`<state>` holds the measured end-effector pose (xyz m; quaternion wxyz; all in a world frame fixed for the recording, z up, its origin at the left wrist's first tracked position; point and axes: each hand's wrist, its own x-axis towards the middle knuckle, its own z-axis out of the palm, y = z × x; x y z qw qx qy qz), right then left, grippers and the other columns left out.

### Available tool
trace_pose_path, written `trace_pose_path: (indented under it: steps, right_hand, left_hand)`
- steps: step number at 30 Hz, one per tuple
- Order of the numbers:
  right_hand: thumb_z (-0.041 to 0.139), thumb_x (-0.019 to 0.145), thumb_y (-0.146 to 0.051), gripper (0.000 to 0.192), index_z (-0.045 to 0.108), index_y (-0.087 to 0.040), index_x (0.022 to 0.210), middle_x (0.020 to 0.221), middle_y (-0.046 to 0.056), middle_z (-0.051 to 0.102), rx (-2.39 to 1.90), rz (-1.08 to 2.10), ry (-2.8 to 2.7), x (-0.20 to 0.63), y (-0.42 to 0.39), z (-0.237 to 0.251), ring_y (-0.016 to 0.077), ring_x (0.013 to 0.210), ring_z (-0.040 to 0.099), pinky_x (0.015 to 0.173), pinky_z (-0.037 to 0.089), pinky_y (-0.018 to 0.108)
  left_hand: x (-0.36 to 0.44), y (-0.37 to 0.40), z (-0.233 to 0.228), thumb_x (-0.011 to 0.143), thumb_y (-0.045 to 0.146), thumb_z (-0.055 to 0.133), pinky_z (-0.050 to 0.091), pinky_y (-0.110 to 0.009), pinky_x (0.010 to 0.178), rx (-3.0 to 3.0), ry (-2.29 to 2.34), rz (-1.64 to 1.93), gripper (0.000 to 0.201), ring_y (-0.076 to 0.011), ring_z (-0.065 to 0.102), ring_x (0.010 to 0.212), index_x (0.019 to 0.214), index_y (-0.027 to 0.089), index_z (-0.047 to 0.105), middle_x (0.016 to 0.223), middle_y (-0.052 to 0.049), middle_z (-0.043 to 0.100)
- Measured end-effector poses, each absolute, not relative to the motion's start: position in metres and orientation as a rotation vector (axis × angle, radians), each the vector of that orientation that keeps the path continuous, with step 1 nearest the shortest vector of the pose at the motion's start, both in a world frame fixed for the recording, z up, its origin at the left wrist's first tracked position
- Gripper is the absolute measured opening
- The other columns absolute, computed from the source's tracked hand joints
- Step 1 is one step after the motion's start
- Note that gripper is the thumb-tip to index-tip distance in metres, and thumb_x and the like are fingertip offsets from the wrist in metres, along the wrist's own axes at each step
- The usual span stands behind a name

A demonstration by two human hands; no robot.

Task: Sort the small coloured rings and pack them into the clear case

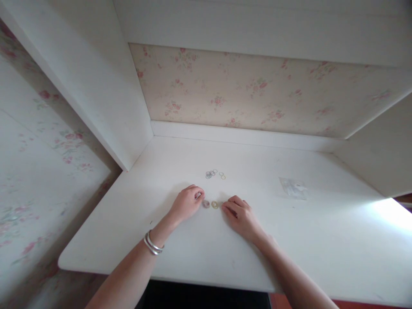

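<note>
My left hand (189, 201) rests on the white desk with thumb and fingers pinched together. Whatever may be between its fingertips is too small to make out. Just right of them lies a small pinkish-grey pile of thin rings (206, 204). Beside that is a yellowish pile of rings (214, 205). My right hand (240, 214) is closed too, its fingertips pinching at the right side of the yellowish pile, where a pale bit shows but its kind is unclear. Farther back, several loose dark rings (210, 174) overlap, with a yellow ring (223, 177) close by.
A clear plastic bag (293, 189) lies on the desk (199, 244) to the right. White panels stand at the left and right, and a low white ledge (244, 134) runs along the back below floral wallpaper. The desk's front edge is near my forearms.
</note>
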<state>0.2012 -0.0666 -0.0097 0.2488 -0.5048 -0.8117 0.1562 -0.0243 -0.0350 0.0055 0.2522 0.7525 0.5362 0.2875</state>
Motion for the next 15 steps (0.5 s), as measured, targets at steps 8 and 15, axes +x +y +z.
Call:
trace_pose_path:
  steps: [8, 15]
  right_hand:
    - [0.043, 0.091, -0.038, 0.030, 0.068, -0.022, 0.088, 0.088, 0.006, 0.059, -1.475, 0.481, -1.846, 0.212, -0.061, -0.008, 0.0119, 0.067, 0.054, 0.063, 0.043, 0.024]
    - [0.046, 0.089, -0.037, 0.028, 0.068, -0.021, 0.086, 0.086, 0.005, 0.059, -1.533, 0.512, -1.742, 0.221, -0.052, -0.015, 0.0116, 0.066, 0.054, 0.062, 0.042, 0.024]
  left_hand:
    - [-0.016, -0.029, 0.012, 0.087, 0.028, 0.046, 0.040, -0.024, 0.067, 2.070, 1.469, 0.700, 0.022, -0.0125, 0.053, 0.069, 0.084, 0.018, 0.065, 0.078, -0.003, 0.059]
    - [0.026, 0.006, 0.029, 0.090, 0.027, 0.043, 0.043, -0.026, 0.081, 2.349, 1.515, 0.494, 0.024, -0.0158, 0.057, 0.090, 0.103, 0.024, 0.063, 0.108, -0.004, 0.058]
